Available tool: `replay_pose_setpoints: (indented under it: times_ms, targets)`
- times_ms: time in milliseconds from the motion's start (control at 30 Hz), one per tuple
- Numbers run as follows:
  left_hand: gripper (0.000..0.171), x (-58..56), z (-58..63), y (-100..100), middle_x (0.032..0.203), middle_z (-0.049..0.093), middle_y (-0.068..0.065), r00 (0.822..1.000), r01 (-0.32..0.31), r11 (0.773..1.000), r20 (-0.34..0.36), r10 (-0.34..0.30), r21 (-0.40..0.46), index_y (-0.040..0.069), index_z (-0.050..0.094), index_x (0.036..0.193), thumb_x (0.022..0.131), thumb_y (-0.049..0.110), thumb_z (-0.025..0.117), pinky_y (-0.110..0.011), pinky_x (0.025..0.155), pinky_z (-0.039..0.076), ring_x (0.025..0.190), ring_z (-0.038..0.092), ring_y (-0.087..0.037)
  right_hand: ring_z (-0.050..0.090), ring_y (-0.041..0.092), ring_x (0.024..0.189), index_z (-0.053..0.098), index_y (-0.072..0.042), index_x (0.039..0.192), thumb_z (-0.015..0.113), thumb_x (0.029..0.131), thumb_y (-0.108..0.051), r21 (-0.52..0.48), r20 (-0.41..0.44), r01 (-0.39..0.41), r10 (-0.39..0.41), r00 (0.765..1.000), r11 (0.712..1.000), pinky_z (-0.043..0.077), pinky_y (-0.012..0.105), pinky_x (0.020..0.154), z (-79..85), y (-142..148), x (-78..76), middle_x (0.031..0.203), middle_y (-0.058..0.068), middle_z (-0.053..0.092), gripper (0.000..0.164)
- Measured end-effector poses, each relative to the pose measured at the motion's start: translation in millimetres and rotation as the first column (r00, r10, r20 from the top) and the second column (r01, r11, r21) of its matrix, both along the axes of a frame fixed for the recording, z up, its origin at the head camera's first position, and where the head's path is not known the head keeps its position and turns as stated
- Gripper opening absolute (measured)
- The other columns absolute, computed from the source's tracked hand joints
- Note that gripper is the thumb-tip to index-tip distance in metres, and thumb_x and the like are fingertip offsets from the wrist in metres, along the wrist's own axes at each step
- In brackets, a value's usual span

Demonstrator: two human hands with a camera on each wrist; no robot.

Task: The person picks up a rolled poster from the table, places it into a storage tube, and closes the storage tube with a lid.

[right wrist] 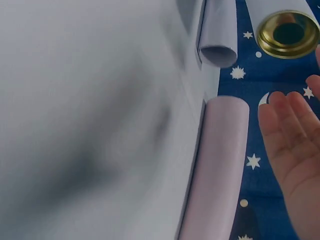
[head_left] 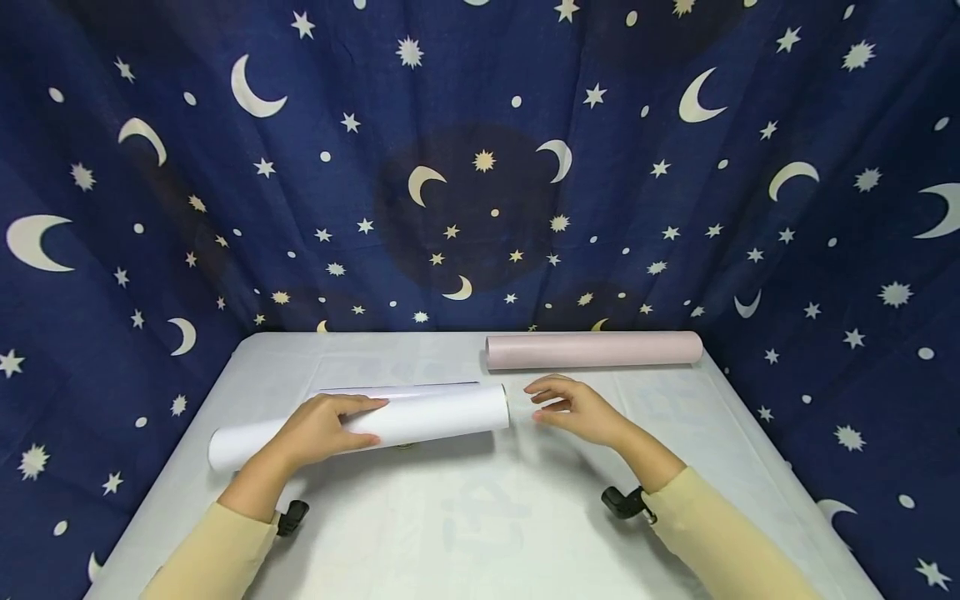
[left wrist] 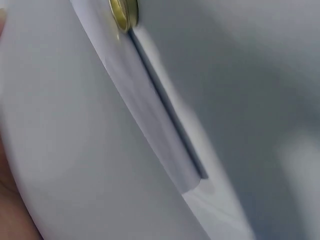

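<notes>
My left hand (head_left: 322, 429) grips a long white cardboard tube (head_left: 446, 414) from above, fingers over the far side and thumb on the near side. The tube slants across the table, its right end raised. In the right wrist view that end has a gold metal rim (right wrist: 265, 44) around a dark centre. My right hand (head_left: 581, 408) hovers just off this end, fingers loosely bent, holding nothing. Behind the tube lies a pale lavender paper roll (left wrist: 142, 112), mostly hidden in the head view. A small gold metal ring or lid (left wrist: 131, 14) shows beneath the tube.
A pink roll (head_left: 592, 351) lies along the table's back right edge. White cloth covers the table (head_left: 480, 525). A dark blue curtain (head_left: 480, 100) with moons and stars surrounds the back and sides.
</notes>
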State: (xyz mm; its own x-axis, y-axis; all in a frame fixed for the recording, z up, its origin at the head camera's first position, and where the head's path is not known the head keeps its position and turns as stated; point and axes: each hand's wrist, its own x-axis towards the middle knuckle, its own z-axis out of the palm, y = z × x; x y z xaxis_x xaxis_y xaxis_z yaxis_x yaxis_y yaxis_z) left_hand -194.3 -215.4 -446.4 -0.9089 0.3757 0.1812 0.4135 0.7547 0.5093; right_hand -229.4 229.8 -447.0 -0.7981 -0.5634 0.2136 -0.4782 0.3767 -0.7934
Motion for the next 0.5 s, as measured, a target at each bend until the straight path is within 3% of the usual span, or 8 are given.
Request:
replay_pose_setpoints:
  times_ms: [233, 500]
  targets:
    - [0.059, -8.5, 11.3, -11.7, 0.124, 0.069, 0.006, 1.0, -0.021, 0.999, 0.011, 0.022, -0.034, 0.036, 0.069, 0.129, 0.074, 0.052, 0.085, -0.035, 0.077, 0.051, 0.096, 0.064, -0.012, 0.067, 0.033, 0.109, 0.067, -0.004, 0.122, 0.074, 0.092, -0.014, 0.041, -0.039, 0.066, -0.064, 0.997, 0.997, 0.056, 0.039, 0.089, 11.6, 15.6, -2.6, 0.125, 0.012, 0.066, 0.033]
    - [0.059, -25.3, 24.1, -21.3, 0.124, 0.07, 0.001, 0.999, -0.031, 0.997, -0.015, 0.03, -0.075, 0.034, 0.069, 0.129, 0.075, 0.051, 0.085, -0.036, 0.077, 0.049, 0.09, 0.061, -0.014, 0.064, 0.034, 0.113, 0.066, -0.006, 0.125, 0.07, 0.096, -0.019, 0.087, -0.024, 0.125, -0.124, 0.992, 0.988, 0.054, 0.044, 0.092, 22.9, 34.0, -10.6, 0.126, 0.014, 0.063, 0.032]
